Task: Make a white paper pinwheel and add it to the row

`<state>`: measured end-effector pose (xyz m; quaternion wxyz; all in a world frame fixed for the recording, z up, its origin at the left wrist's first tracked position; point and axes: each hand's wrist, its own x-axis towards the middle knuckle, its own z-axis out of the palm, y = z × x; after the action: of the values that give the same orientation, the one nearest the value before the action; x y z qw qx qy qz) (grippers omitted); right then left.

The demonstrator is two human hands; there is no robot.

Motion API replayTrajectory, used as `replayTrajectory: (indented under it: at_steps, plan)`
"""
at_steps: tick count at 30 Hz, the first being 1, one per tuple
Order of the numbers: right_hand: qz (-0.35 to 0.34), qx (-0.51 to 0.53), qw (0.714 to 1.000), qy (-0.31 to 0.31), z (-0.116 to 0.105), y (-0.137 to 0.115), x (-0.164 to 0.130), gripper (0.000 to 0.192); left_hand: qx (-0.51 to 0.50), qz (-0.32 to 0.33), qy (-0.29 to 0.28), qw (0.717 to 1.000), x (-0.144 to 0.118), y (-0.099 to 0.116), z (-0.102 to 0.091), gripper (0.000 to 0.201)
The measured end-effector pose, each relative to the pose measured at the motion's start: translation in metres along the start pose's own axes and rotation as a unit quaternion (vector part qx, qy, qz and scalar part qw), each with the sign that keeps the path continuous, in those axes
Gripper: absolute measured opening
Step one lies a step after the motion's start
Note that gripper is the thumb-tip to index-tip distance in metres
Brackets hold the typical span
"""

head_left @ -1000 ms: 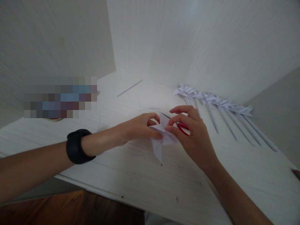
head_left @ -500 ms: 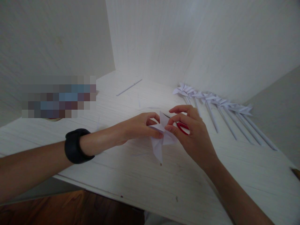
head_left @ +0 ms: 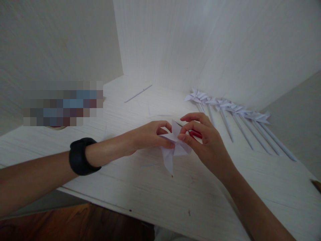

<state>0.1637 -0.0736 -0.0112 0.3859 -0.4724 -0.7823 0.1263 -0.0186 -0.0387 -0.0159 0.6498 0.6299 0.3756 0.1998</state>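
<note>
Paper this thin weighs next to nothing, so my grip has to be light. The folded white paper pinwheel (head_left: 173, 147) sits pinched between both hands just above the middle of the white worktop (head_left: 150, 197), one pointed blade hanging down toward its near edge. My left hand (head_left: 147, 135) nips the centre from the left, thumb and forefinger pressed together on the folds; my right hand (head_left: 203, 140) pinches the right side with thumb and forefinger, the other fingers (head_left: 194, 117) curled and lifted clear. I judge it soft, easily creased and likely to spring open, so the centre where the layers overlap is the safest hold, not the flimsy tips. Something red, perhaps scissor handles (head_left: 195, 134), shows behind my right fingers. Finished pinwheels on sticks (head_left: 233, 115) lie in a row toward the far right edge, a loose paper stick (head_left: 138, 93) near the back corner.
</note>
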Motion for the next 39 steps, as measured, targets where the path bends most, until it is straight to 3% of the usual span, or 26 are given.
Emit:
replayTrajectory:
  at_steps: [18, 33, 39]
  plan:
    - [-0.014, -0.066, 0.997, 0.022, 0.0022, -0.0010, -0.0020, 0.007, -0.018, 0.006, -0.029, 0.999, 0.0003, -0.0012, -0.0042, 0.033]
    - [0.030, 0.026, 0.998, 0.040, 0.0010, 0.0015, -0.0001, 0.008, -0.010, 0.020, -0.027, 0.999, 0.0012, -0.0033, -0.0047, 0.037]
    - [0.016, 0.008, 1.000, 0.008, 0.0008, -0.0006, -0.0003, 0.008, -0.017, 0.019, -0.028, 0.999, 0.0001, -0.0014, -0.0033, 0.041]
